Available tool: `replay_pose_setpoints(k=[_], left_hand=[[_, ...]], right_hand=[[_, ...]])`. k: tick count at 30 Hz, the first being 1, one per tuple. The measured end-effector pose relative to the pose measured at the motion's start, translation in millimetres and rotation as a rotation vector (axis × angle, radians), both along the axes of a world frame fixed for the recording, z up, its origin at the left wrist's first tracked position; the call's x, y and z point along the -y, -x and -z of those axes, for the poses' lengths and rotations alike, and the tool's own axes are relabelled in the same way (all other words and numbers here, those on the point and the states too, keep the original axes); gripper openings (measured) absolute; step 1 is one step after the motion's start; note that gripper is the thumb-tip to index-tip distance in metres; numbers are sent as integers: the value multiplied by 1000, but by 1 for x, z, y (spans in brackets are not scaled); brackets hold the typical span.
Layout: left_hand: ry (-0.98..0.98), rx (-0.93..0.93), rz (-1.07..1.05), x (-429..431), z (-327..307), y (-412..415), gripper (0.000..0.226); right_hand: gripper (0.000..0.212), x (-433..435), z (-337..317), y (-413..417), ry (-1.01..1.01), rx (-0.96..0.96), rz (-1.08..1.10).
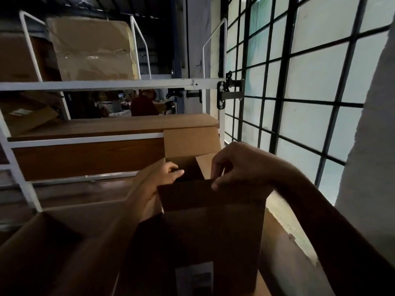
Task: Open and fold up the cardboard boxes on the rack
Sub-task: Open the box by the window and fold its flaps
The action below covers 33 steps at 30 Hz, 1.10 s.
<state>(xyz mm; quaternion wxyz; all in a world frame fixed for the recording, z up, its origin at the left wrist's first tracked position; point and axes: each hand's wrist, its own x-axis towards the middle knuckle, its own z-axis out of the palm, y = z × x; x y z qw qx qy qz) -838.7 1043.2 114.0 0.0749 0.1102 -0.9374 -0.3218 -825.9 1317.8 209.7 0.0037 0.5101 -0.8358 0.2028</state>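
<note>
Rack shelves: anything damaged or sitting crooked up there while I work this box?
Yes. The big box on the top shelf looks crumpled, its upper corner rounded and the tape wrinkled. On the left, a flattened carton lies tilted.

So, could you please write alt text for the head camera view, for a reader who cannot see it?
A person's left hand and right hand hold the top flaps of an open cardboard box in front of a white metal rack. A large wrapped box sits on the rack's upper shelf, and a barred window is to the right.
</note>
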Motion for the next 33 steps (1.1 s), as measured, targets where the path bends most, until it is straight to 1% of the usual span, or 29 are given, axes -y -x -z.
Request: replay_pose_setpoints(k=[1,2,4,6,7,8,10,12,13,14,15,16,18,19,20,22,23,24,26,27,29,30,31,32,33], left_hand=[[13,52,70,-18,-11,-15,39],[-23,126,183,-34,-18,-29,40],[-72,261,398,-61,-27,-56,54],[-49,353,488,-71,-18,-69,72],[3,352,482,-75,-11,-73,75],[87,317,453,-80,-2,-76,73],[335,182,330,-91,17,-76,57],[573,-27,191,-102,34,-79,40],[612,-118,148,-105,42,-80,34],[618,-163,127,-105,46,-79,29],[606,-168,136,-104,47,-80,29],[559,-124,161,-100,46,-80,32],[343,-47,201,-97,39,-81,44],[254,-77,182,-96,39,-79,51],[248,-134,123,-95,41,-76,57],[433,-242,-85,-96,51,-69,60],[524,-248,-202,-96,56,-67,58],[567,-225,-300,-95,61,-67,57],[546,-181,-406,-89,68,-67,57],[486,-175,-411,-88,68,-69,56],[255,-193,-357,-85,66,-74,51],[138,-185,-327,-85,63,-75,49],[70,-178,-310,-84,61,-76,48],[53,-171,-305,-83,61,-77,46],[63,-173,-303,-82,62,-77,42]], right_hand=[[11,-6,5,-7,-36,60,-27],[13,-12,13,-13,-67,121,-49],[24,-20,32,-20,-113,195,-60],[29,-24,55,-21,-127,228,-29],[29,-25,67,-21,-110,214,-2],[30,-25,79,-19,-82,171,30],[27,-22,103,-14,-48,42,88],[22,-17,122,-9,-51,-57,130],[19,-15,128,-7,-44,-77,145],[18,-13,131,-5,-13,-87,153],[19,-11,133,-4,50,-95,158],[21,-9,133,-3,125,-105,166],[25,-3,130,-5,238,-150,193],[30,1,129,-6,237,-170,204],[36,5,128,-7,202,-179,205],[52,10,129,-6,111,-185,199],[58,9,130,-2,95,-206,214],[60,7,129,3,112,-234,249],[58,-2,123,17,206,-280,364],[54,-9,120,26,227,-282,431],[48,-21,122,43,140,-261,575],[46,-27,127,50,67,-233,631],[44,-32,132,54,16,-177,662],[43,-36,138,57,14,-98,664],[41,-38,142,57,58,-10,649]])
